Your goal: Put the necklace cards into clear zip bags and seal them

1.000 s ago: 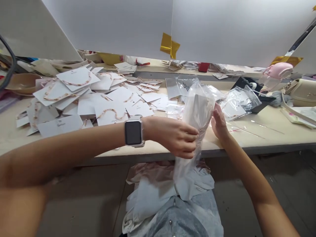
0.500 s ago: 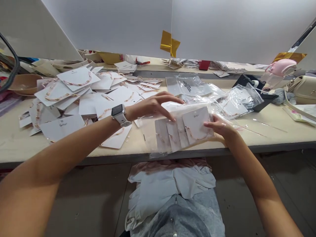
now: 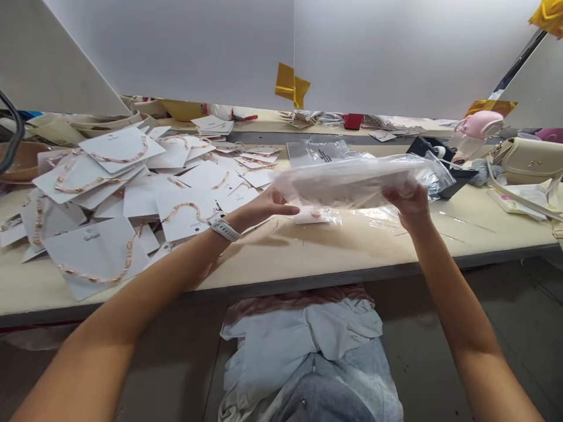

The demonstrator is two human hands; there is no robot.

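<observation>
Clear plastic bag [image 3: 352, 183]: held level above the worktop [image 3: 334, 258], long axis running sideways, right end slightly higher, pale contents blurred.
Left grip [image 3: 264, 210]: fingers spread, hand flat and open beneath the bag's left end.
Right grip [image 3: 407, 202]: pressed together, pinching the bag's right end.
White necklace cards [image 3: 185, 187]: strewn left of the left grip.

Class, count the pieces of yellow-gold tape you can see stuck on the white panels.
3: one piece at the centre, one piece low on the right, one piece in the top right corner. More may be hidden.
</observation>
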